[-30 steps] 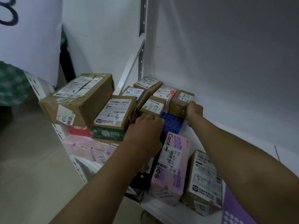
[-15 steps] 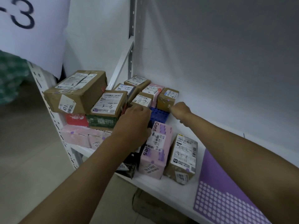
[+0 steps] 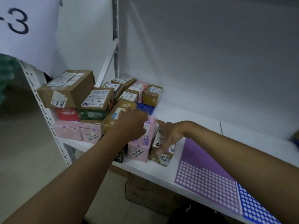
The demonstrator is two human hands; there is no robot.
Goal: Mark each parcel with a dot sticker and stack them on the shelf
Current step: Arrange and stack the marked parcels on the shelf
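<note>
Since a second ago the left hand (image 3: 129,125) has taken up a small brown cardboard parcel with a white label (image 3: 118,115), which now shows tilted above the stack; earlier the hand lay flat over the pile. Its fingers appear closed around the parcel's right end. The right hand (image 3: 168,136) has drawn back from the far brown box (image 3: 152,95) and now rests, fingers spread and loose, on the brown labelled parcel at the shelf front (image 3: 163,151), gripping nothing that can be made out.

Judgement: the held parcel is being placed or repositioned on the white metal shelf (image 3: 186,113); stacking is well advanced.

The purple dot-sticker sheet (image 3: 205,177) lies on the shelf to the right, beside a blue sheet (image 3: 254,206).

The tall pink carton (image 3: 144,143) is partly covered by both hands. Whether the held parcel carries a dot cannot be told.
</note>
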